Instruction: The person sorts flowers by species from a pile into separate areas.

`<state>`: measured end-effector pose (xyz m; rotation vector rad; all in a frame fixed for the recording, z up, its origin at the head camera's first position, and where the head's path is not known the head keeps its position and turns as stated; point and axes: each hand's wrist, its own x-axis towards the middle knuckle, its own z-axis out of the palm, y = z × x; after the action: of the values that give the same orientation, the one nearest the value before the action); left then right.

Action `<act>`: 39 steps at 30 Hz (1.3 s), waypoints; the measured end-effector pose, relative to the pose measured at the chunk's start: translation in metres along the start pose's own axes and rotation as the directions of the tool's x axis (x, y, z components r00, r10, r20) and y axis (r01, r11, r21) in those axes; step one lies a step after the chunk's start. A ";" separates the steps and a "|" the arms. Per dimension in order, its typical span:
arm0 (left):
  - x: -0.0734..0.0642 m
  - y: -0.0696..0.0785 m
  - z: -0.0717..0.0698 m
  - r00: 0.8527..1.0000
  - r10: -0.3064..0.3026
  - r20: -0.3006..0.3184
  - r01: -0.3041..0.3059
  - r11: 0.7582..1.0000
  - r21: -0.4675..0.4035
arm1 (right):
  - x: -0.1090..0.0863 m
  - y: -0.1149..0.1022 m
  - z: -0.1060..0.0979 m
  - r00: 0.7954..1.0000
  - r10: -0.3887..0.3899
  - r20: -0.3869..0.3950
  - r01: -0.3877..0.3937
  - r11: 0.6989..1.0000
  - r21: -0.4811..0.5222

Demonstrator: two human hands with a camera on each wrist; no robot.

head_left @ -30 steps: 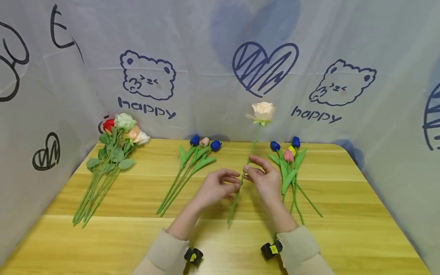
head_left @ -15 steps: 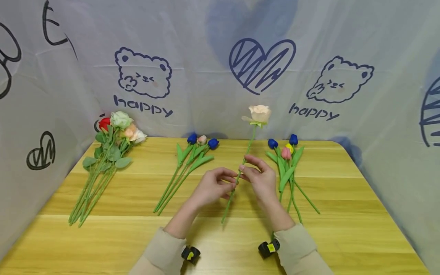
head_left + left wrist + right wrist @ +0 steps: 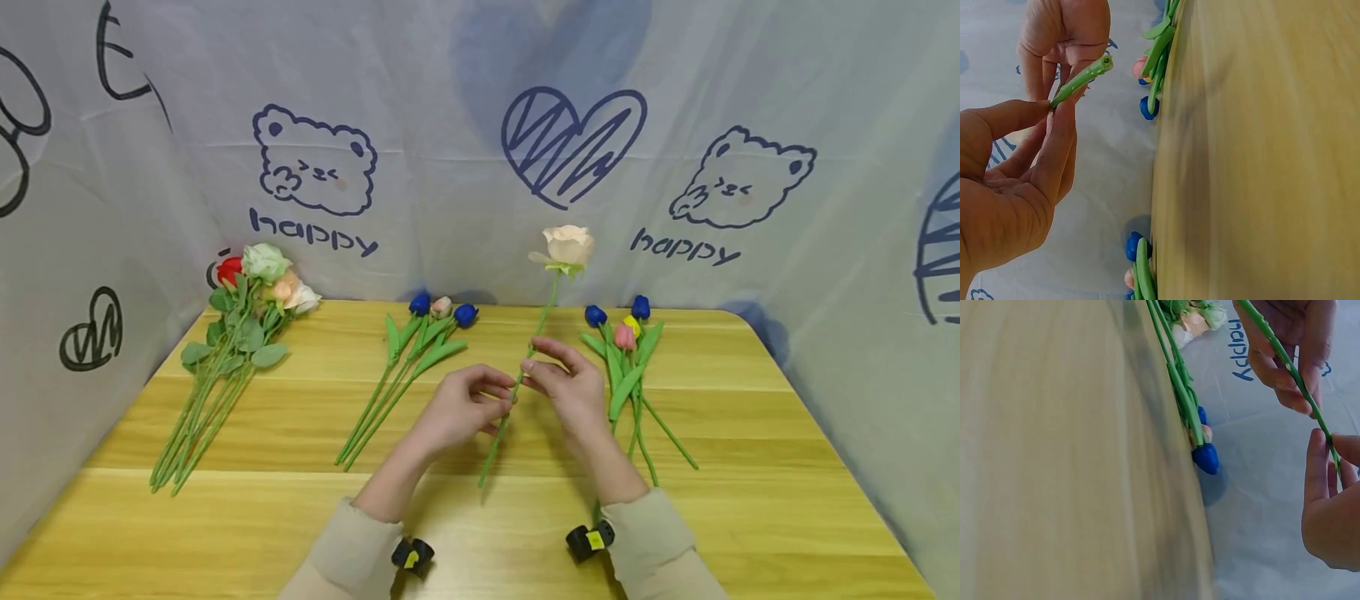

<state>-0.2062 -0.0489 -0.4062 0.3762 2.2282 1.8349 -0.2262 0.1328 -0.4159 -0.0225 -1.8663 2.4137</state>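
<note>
A cream-white artificial rose (image 3: 567,247) is held above the middle of the table, bloom up and its long green stem tilted to the right. My left hand (image 3: 461,408) pinches the lower stem between thumb and fingers. Higher up, my right hand (image 3: 576,396) pinches the same stem with thumb and forefinger. The left wrist view shows the cut stem end (image 3: 1082,81) pointing toward the camera, past the left thumb. In the right wrist view the green stem (image 3: 1282,356) runs between both hands; the bloom is outside that view.
Roses in red, pale green, peach and white (image 3: 266,287) lie on the left of the wooden table (image 3: 480,550). Blue and pink tulips (image 3: 405,367) lie left of centre. Blue, pink and yellow tulips (image 3: 630,367) lie beside the right hand. A printed curtain (image 3: 450,183) hangs behind.
The head view has shifted slightly. Both hands keep their hold on the rose, and its lower stem end has swung a little to the left.
</note>
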 end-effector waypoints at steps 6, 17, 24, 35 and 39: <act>-0.007 0.005 -0.013 0.999 0.034 -0.027 -0.034 0.999 0.000 | -0.001 -0.012 -0.007 0.994 -0.065 0.091 0.067 0.998 -0.019; -0.027 0.003 -0.068 0.989 0.042 -0.140 -0.027 0.994 0.105 | 0.006 -0.024 -0.066 0.993 -0.102 0.065 0.116 0.956 -0.269; -0.051 -0.001 -0.115 0.975 0.008 -0.222 0.033 0.983 0.180 | 0.009 -0.037 -0.116 0.997 -0.065 0.047 0.080 0.861 -0.502; -0.082 -0.021 -0.182 0.951 -0.022 -0.307 0.131 0.933 0.337 | 0.021 -0.041 -0.181 0.998 0.050 0.047 0.003 0.654 -0.756; -0.088 -0.034 -0.200 0.951 -0.069 -0.301 0.183 0.912 0.368 | 0.026 -0.035 -0.187 0.994 0.087 0.068 -0.003 0.637 -0.771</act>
<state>-0.1922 -0.2695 -0.4002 0.0272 2.7487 1.4427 -0.2373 0.3239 -0.4282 -0.0068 -2.8189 1.4415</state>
